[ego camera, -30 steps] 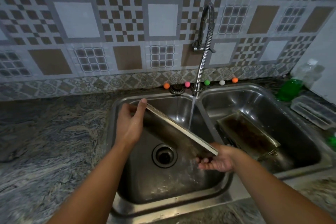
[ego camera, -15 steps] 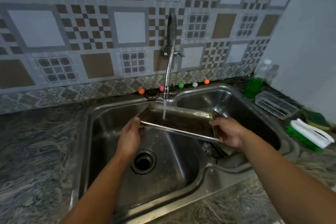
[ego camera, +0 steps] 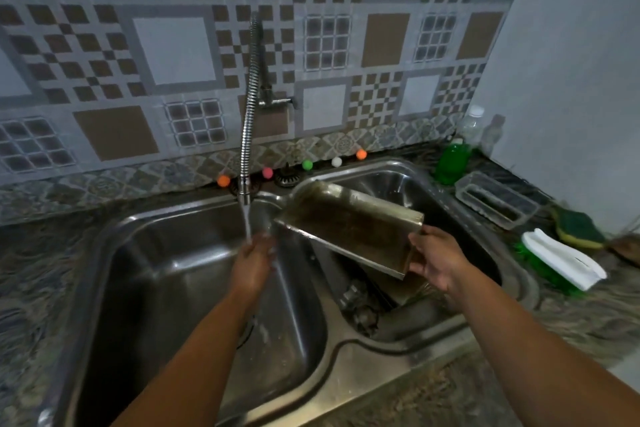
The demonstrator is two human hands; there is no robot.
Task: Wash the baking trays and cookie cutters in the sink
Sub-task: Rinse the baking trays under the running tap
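My right hand (ego camera: 437, 258) grips the near right corner of a stained metal baking tray (ego camera: 349, 224), tilted over the divider and the right basin (ego camera: 388, 184) of the double sink. My left hand (ego camera: 252, 262) is off the tray, fingers relaxed, under the running stream from the faucet (ego camera: 247, 135) over the left basin (ego camera: 173, 270). Beneath the held tray lies part of another tray (ego camera: 414, 291). Small metal cookie cutters (ego camera: 358, 305) lie in the right basin's near left corner, blurred.
On the right counter are a green soap bottle (ego camera: 452, 159), a clear plastic container (ego camera: 495, 199), a green-yellow sponge (ego camera: 576, 227) and a white-handled green brush (ego camera: 562, 258). Coloured balls (ego camera: 306, 165) line the sink's back rim. Granite counter surrounds the sink.
My left hand let go of the tray and moved under the water stream. My right hand carried the tray rightward, from under the faucet over to the right basin.
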